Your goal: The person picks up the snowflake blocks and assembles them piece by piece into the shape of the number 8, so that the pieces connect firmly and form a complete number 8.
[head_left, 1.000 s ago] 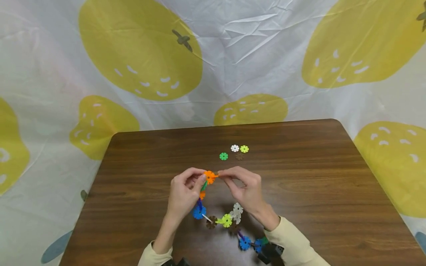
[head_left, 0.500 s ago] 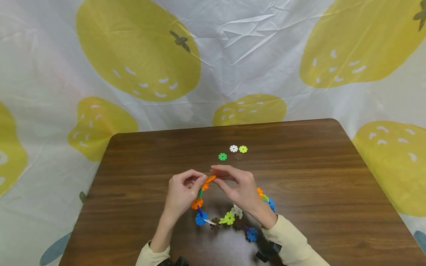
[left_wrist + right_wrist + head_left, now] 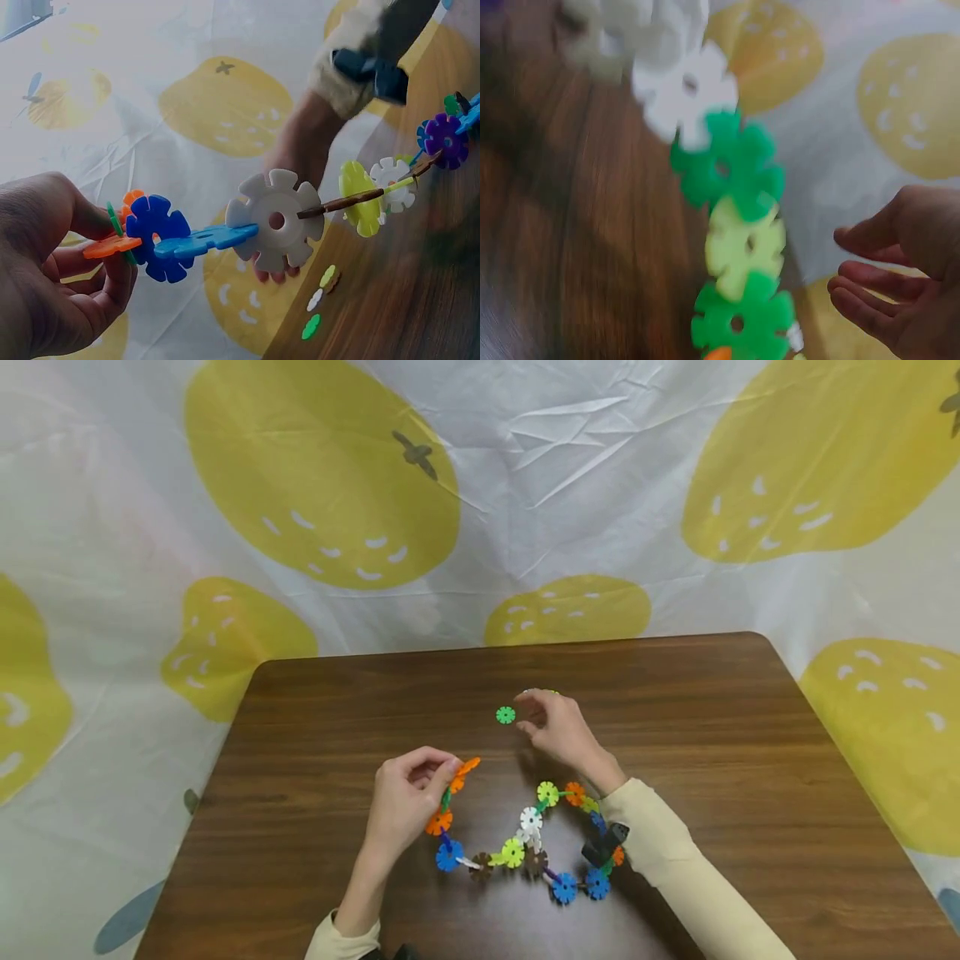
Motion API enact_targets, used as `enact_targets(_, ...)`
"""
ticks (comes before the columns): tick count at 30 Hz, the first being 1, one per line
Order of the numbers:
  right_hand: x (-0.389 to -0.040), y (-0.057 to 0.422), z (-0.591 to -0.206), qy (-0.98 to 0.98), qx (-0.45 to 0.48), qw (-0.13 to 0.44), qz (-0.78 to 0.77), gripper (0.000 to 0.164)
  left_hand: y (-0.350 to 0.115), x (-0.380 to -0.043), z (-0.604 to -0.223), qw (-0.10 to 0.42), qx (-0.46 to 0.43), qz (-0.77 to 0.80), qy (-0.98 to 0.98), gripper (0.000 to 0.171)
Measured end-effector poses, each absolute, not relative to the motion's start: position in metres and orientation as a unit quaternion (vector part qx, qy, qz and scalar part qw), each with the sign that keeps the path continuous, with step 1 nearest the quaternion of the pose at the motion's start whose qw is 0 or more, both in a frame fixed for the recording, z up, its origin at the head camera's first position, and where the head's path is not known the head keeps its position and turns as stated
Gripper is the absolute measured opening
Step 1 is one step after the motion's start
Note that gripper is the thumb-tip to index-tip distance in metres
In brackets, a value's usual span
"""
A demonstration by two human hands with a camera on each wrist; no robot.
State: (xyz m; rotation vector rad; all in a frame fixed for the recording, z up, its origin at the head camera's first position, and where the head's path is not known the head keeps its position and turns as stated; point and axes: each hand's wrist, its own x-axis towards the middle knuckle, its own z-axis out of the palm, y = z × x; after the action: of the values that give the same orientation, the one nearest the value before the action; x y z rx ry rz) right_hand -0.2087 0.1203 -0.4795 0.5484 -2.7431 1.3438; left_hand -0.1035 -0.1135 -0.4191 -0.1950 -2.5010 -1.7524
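Note:
My left hand [image 3: 405, 793] pinches the orange end of a chain of notched flower-shaped plastic discs. Two orange discs [image 3: 467, 768] stick out past its fingertips, one slotted into the other. From there the chain bends down past a blue disc [image 3: 449, 856] and runs right into a loop on the table. In the left wrist view, a white disc [image 3: 276, 220] of the chain hangs between blue and brown ones. My right hand [image 3: 562, 731] hovers beside a loose green disc [image 3: 506, 715], thumb and fingers apart, nothing between them. Its fingers largely cover the other loose discs in the head view.
The left wrist view shows loose white [image 3: 315, 300] and yellow-green [image 3: 328, 276] discs, with brown peeking out behind. The chain's loop [image 3: 597, 884] lies below my right forearm. A brown wooden table [image 3: 337, 710] ends at a white curtain [image 3: 480, 527] with yellow fruit prints.
My right hand let go of the orange discs and moved away and right to the loose discs. The left hand stays nearly in place, still pinching the chain. The chain's right loop is now uncovered.

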Motion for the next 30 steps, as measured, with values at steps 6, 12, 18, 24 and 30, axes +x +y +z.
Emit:
enact_targets(6, -0.242, 0.11, -0.499, -0.913, 0.238, -0.016, 0.331, 0.041, -0.114, -0.104, -0.419, 0.039, -0.064, -0.574, -0.815, 0.006)
enact_targets(12, -0.254, 0.099, -0.513, -0.935, 0.266, -0.024, 0.233, 0.03, -0.113, -0.104, -0.419, 0.039, -0.065, -0.573, -0.816, 0.005)
enact_targets(18, -0.249, 0.1, -0.514, -0.94, 0.248, -0.048, 0.228, 0.018, -0.112, -0.104, -0.419, 0.04, -0.066, -0.574, -0.815, 0.005)
enact_targets(24, -0.243, 0.106, -0.511, -0.934, 0.24, -0.06, 0.257, 0.021, -0.111, -0.105, -0.42, 0.045, -0.072, -0.574, -0.815, 0.005)
enact_targets(30, -0.219, 0.111, -0.488, -0.893, 0.231, -0.046, 0.384, 0.018, -0.109, -0.105, -0.421, 0.046, -0.072, -0.578, -0.811, 0.005)
